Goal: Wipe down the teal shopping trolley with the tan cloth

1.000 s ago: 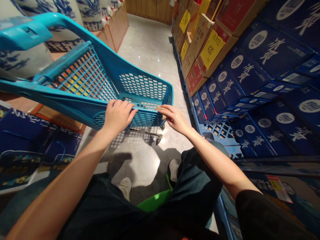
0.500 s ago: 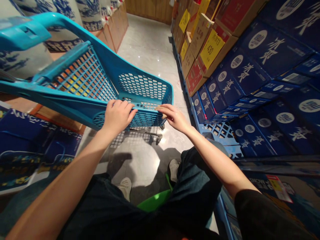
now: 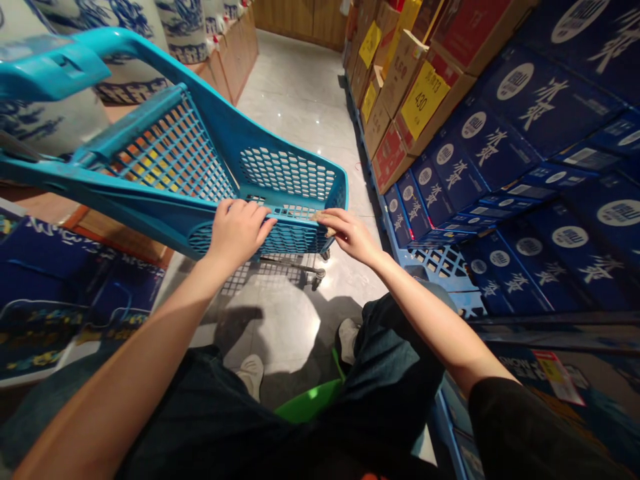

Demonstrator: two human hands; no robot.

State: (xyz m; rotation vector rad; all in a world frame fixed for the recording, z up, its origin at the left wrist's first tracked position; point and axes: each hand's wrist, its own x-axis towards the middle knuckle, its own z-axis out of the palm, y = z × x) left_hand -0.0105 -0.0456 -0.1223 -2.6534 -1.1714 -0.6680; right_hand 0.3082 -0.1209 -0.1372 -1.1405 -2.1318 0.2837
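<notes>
A blue plastic shopping cart stands before me, its handle at the upper left and its basket pointing right. My left hand lies over the near rim of the basket, fingers curled around the edge. Close to the front corner, my right hand pinches a small beige cloth against that same rim. Most of the cloth is hidden under the fingers. A caster wheel shows beneath the basket.
Dark blue cartons are stacked on a blue pallet at right, beyond them brown boxes with yellow price signs. Blue-and-white jars line the left. Something green is between my legs; more dark blue packages are at left.
The cart has shifted very slightly to the right, and my left hand with it. My right hand keeps its hold on the cloth at nearly the same spot.
</notes>
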